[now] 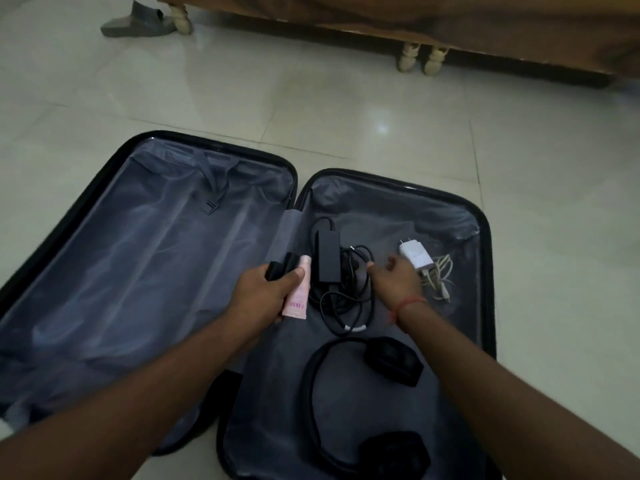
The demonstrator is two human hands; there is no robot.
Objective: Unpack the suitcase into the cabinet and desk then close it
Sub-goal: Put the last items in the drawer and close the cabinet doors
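A black suitcase (485,216) lies open flat on the floor, both halves lined in grey. My left hand (259,292) grips a pink tube (296,299) together with a small black object (282,268) over the hinge. My right hand (393,278) hovers with loosely spread fingers between a black power adapter with coiled cable (329,261) and a white charger (415,256) with a pale cable (440,275). Black headphones (388,362) lie in the near part of the right half. The left half holds only a strap with a buckle (211,202).
Glossy tiled floor (346,112) surrounds the suitcase. A wooden bed or sofa frame (450,39) on pale turned legs runs along the back. A grey slipper (138,24) lies at the back left beside one leg.
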